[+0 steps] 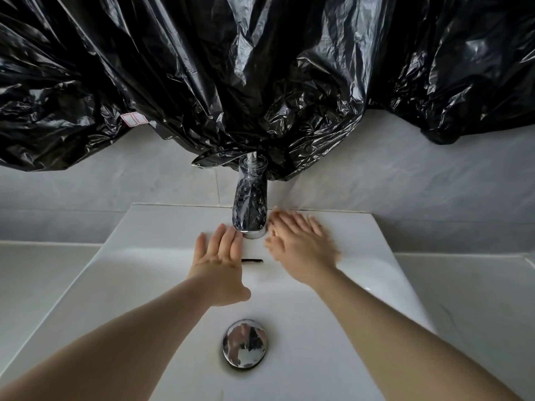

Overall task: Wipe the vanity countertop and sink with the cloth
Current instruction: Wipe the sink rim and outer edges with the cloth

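A white rectangular sink [150,256] fills the middle of the head view, with a chrome drain plug [245,347] at its bottom and an overflow slot [252,260] in the back wall. A chrome faucet [250,204] rises at the sink's back edge. My left hand [221,261] lies flat with straight fingers just left of the faucet base. My right hand [299,241] is blurred, flat on the sink's back ledge right of the faucet. No cloth is visible in either hand or anywhere else.
Crumpled black plastic sheeting [260,68] hangs over the wall above and drapes onto the faucet top. The white countertop [37,273] runs on both sides of the sink. Grey wall tile [405,175] stands behind.
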A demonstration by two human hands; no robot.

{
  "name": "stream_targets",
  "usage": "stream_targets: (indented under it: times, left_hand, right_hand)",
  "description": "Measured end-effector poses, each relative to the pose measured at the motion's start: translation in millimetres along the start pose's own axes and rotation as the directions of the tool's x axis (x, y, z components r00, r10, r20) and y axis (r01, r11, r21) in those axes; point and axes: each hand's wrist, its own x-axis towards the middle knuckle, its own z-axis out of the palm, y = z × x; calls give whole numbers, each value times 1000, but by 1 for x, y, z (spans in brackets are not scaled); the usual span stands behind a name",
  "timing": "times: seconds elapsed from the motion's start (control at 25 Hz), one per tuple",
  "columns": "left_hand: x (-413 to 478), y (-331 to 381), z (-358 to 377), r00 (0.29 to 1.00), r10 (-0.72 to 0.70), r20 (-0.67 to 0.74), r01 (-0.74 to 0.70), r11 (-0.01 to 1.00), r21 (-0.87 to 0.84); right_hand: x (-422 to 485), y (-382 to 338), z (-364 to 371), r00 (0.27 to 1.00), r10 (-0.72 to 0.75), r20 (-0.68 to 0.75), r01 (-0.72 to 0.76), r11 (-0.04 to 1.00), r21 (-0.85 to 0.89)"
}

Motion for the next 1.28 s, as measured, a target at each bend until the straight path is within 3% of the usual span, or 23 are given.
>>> stream_targets:
  times: [0.04, 0.16, 0.24, 0.36, 0.52, 0.68, 0.84, 0.96, 1.12, 1.28]
  left_hand:
    - [0, 0, 0, 1000, -2, 3, 2, 1000, 6]
    - [0, 0, 1, 1000, -10, -2, 10, 1000, 19]
    - [1, 1, 2, 1000, -13, -1, 13, 1000, 23]
    - [-1, 1, 0, 1000, -11, 7, 11, 1000, 18]
    - [0, 0, 2, 1000, 3, -5, -3, 1000, 8]
    - [0, 0, 4, 1000, 15, -14, -15, 1000, 6]
    - [-3, -2, 1, 999, 35, 4, -35, 999, -19]
    - [-2, -4, 3, 998, 64, -5, -64, 997, -41]
    - [-3, -11, 4, 989, 126, -75, -133, 987, -90]
    - [-14, -20, 12, 944, 209, -255, -244, 963, -114]
  right_hand:
    - [-1, 20, -5, 1000, 16, 9, -16, 1000, -3]
    - [-16, 100, -5, 957, 284, -65, -287, 957, -44]
    - [-13, 122, 0, 926, 374, -41, -375, 927, -4]
    - [-19, 108, -2, 914, 404, -43, -404, 915, 7]
    - [-53, 105, 1, 939, 330, -92, -338, 937, -92]
    - [-7, 112, -11, 853, 520, 45, -518, 835, 186]
    - [-50, 94, -17, 894, 447, 0, -447, 894, 38]
    - [-78, 96, -16, 884, 465, 35, -466, 884, 30]
    - [-38, 95, -24, 761, 646, 55, -644, 743, 181]
    - [-90, 94, -26, 759, 647, 69, -648, 743, 169]
